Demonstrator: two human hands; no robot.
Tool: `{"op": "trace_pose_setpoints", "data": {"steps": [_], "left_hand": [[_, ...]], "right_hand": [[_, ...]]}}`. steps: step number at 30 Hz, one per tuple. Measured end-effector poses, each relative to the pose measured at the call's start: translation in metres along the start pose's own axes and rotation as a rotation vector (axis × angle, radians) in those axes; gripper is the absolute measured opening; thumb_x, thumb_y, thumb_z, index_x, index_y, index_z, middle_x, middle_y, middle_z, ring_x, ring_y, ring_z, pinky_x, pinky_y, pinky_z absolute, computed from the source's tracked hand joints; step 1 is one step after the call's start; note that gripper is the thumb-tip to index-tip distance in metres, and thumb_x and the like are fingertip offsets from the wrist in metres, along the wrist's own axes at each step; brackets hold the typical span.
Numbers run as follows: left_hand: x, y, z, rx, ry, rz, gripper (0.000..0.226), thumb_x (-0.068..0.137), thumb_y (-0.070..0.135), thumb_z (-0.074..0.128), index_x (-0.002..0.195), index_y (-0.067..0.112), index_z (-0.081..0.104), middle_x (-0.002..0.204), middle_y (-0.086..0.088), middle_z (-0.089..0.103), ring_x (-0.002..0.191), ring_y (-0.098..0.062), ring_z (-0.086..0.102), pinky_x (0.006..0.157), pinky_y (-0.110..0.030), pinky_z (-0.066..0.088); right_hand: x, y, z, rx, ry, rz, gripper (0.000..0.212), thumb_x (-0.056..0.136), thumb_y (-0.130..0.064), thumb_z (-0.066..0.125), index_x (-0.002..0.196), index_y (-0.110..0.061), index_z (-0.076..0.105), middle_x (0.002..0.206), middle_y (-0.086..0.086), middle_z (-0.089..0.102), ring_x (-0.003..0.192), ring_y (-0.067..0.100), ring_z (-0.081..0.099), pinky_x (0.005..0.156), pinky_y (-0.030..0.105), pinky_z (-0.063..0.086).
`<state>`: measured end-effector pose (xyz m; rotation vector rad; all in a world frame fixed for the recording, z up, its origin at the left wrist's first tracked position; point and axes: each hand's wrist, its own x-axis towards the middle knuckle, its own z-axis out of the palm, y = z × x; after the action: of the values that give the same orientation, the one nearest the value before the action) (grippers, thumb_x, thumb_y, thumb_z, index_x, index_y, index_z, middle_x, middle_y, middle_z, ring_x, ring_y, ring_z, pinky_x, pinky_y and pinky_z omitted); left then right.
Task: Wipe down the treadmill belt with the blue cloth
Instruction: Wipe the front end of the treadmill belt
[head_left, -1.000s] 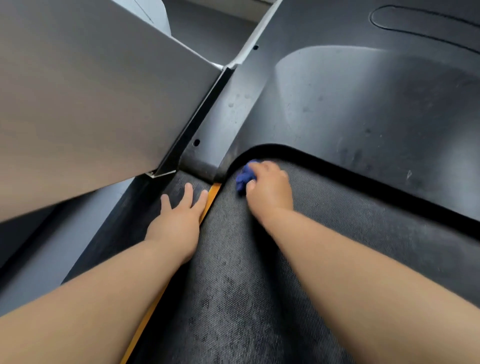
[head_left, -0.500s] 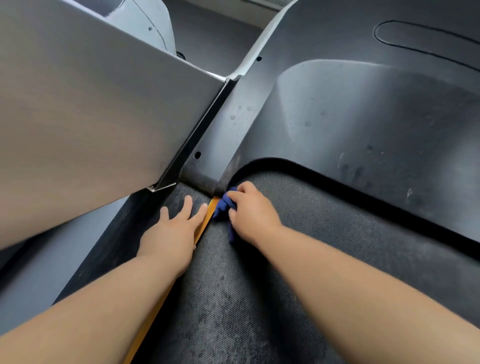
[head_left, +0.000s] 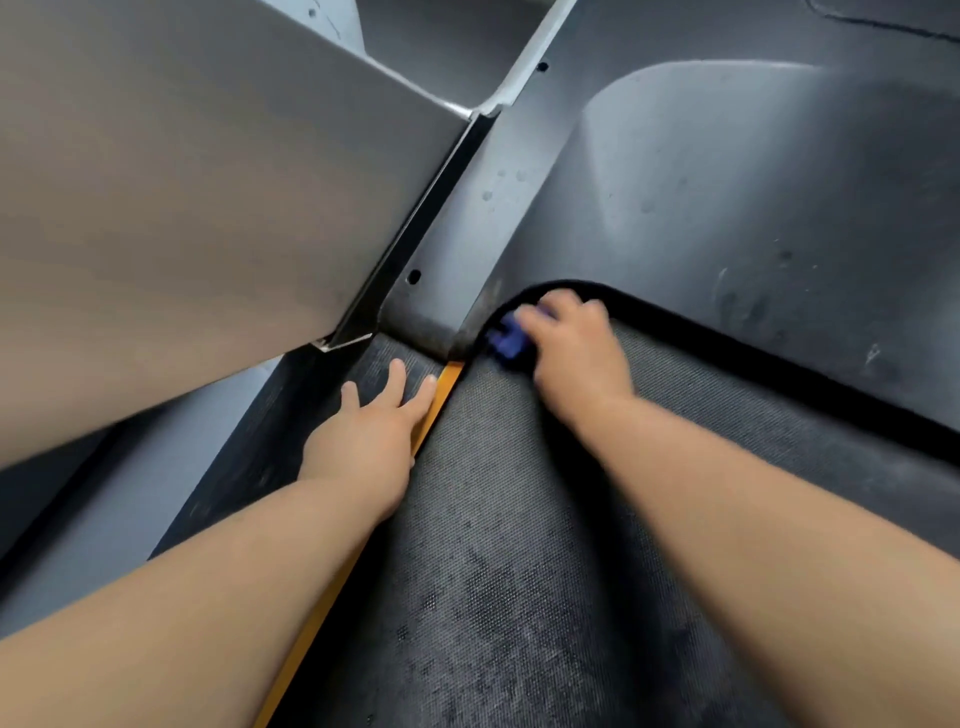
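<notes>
The dark textured treadmill belt (head_left: 498, 545) runs from the bottom of the view up to the motor cover. My right hand (head_left: 571, 348) grips a bunched blue cloth (head_left: 506, 340) and presses it on the belt's far left corner, under the cover's curved edge. Most of the cloth is hidden under the fingers, and the hand is motion-blurred. My left hand (head_left: 371, 431) rests flat with straight fingers on the black side rail (head_left: 291, 441), its edge over the orange stripe (head_left: 441, 395) beside the belt.
The black motor cover (head_left: 753, 208) rises behind the belt. A wide grey upright post (head_left: 182, 208) leans over the left side, close above my left hand. Grey floor (head_left: 104, 545) lies left of the rail.
My right hand slid the cloth back toward me and left along the orange stripe, then forward again into the corner under the cover. My left hand stayed on the rail.
</notes>
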<state>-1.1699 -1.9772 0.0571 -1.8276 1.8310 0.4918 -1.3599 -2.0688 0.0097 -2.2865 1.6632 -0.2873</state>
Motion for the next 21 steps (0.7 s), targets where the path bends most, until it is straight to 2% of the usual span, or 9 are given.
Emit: {"op": "trace_pose_setpoints", "data": {"steps": [2, 3, 7, 9, 11, 14, 16, 19, 21], "left_hand": [[0.0, -0.001, 0.0, 0.01, -0.018, -0.006, 0.078, 0.096, 0.031, 0.048, 0.147, 0.039, -0.01, 0.157, 0.008, -0.018, 0.143, -0.038, 0.009, 0.084, -0.044, 0.051], [0.0, 0.0, 0.0, 0.012, -0.022, -0.008, 0.078, 0.096, 0.031, 0.048, 0.147, 0.039, -0.011, 0.157, 0.007, -0.018, 0.143, -0.038, 0.009, 0.084, -0.045, 0.051], [-0.003, 0.001, -0.005, 0.027, -0.037, -0.01, 0.079, 0.096, 0.034, 0.048, 0.147, 0.039, -0.012, 0.157, 0.008, -0.018, 0.143, -0.036, 0.01, 0.081, -0.042, 0.049], [-0.002, 0.002, -0.005, 0.031, -0.037, -0.004, 0.079, 0.097, 0.033, 0.047, 0.147, 0.039, -0.014, 0.157, 0.008, -0.019, 0.143, -0.036, 0.009, 0.078, -0.04, 0.05], [-0.001, 0.0, -0.004, 0.037, -0.036, -0.001, 0.078, 0.098, 0.033, 0.046, 0.147, 0.038, -0.015, 0.156, 0.007, -0.02, 0.144, -0.037, 0.008, 0.079, -0.041, 0.05], [0.0, -0.001, -0.001, 0.03, -0.038, 0.006, 0.077, 0.098, 0.031, 0.045, 0.147, 0.037, -0.014, 0.157, 0.006, -0.02, 0.143, -0.039, 0.007, 0.081, -0.043, 0.051], [0.0, -0.001, 0.0, 0.032, -0.034, 0.006, 0.078, 0.097, 0.032, 0.046, 0.147, 0.037, -0.013, 0.157, 0.006, -0.019, 0.143, -0.039, 0.008, 0.084, -0.044, 0.049], [-0.001, 0.0, -0.001, 0.043, -0.036, 0.005, 0.079, 0.097, 0.033, 0.047, 0.147, 0.037, -0.014, 0.157, 0.006, -0.019, 0.143, -0.039, 0.009, 0.086, -0.044, 0.048], [0.0, 0.0, -0.001, 0.037, -0.037, 0.013, 0.078, 0.098, 0.032, 0.046, 0.147, 0.036, -0.014, 0.157, 0.005, -0.019, 0.143, -0.039, 0.008, 0.084, -0.043, 0.049]], "right_hand": [[0.011, -0.001, -0.005, -0.038, 0.009, 0.185, 0.032, 0.091, -0.015, 0.041, 0.116, -0.019, 0.059, 0.128, 0.007, 0.046, 0.101, 0.032, 0.042, 0.073, 0.034, 0.042], [0.006, -0.011, -0.003, -0.033, -0.026, 0.184, 0.03, 0.09, -0.013, 0.044, 0.116, -0.02, 0.058, 0.127, 0.007, 0.044, 0.101, 0.032, 0.042, 0.073, 0.034, 0.04], [-0.044, -0.038, 0.006, 0.027, -0.243, -0.198, 0.039, 0.089, -0.014, 0.047, 0.127, -0.023, 0.052, 0.132, 0.006, 0.041, 0.103, 0.032, 0.042, 0.076, 0.036, 0.046], [-0.035, -0.021, 0.001, -0.005, -0.209, -0.259, 0.038, 0.091, -0.016, 0.046, 0.127, -0.024, 0.053, 0.131, 0.006, 0.044, 0.103, 0.032, 0.042, 0.075, 0.04, 0.05], [-0.008, -0.005, -0.003, -0.094, -0.116, -0.102, 0.032, 0.091, -0.017, 0.045, 0.122, -0.023, 0.054, 0.129, 0.007, 0.044, 0.104, 0.033, 0.041, 0.073, 0.038, 0.049], [0.006, -0.009, -0.004, -0.096, -0.053, 0.163, 0.037, 0.09, -0.012, 0.044, 0.125, -0.02, 0.052, 0.132, 0.009, 0.041, 0.104, 0.033, 0.04, 0.073, 0.036, 0.041], [-0.012, -0.025, 0.005, -0.065, -0.114, 0.042, 0.039, 0.088, -0.012, 0.044, 0.125, -0.021, 0.051, 0.13, 0.008, 0.043, 0.1, 0.032, 0.042, 0.074, 0.036, 0.041], [-0.041, -0.027, 0.008, -0.075, -0.247, -0.329, 0.048, 0.085, -0.019, 0.028, 0.127, -0.022, 0.052, 0.127, 0.005, 0.048, 0.093, 0.031, 0.043, 0.072, 0.041, 0.05], [-0.022, -0.004, -0.004, -0.136, -0.194, -0.313, 0.054, 0.082, -0.027, 0.018, 0.12, -0.024, 0.055, 0.123, 0.003, 0.051, 0.092, 0.032, 0.045, 0.067, 0.04, 0.05]]}}
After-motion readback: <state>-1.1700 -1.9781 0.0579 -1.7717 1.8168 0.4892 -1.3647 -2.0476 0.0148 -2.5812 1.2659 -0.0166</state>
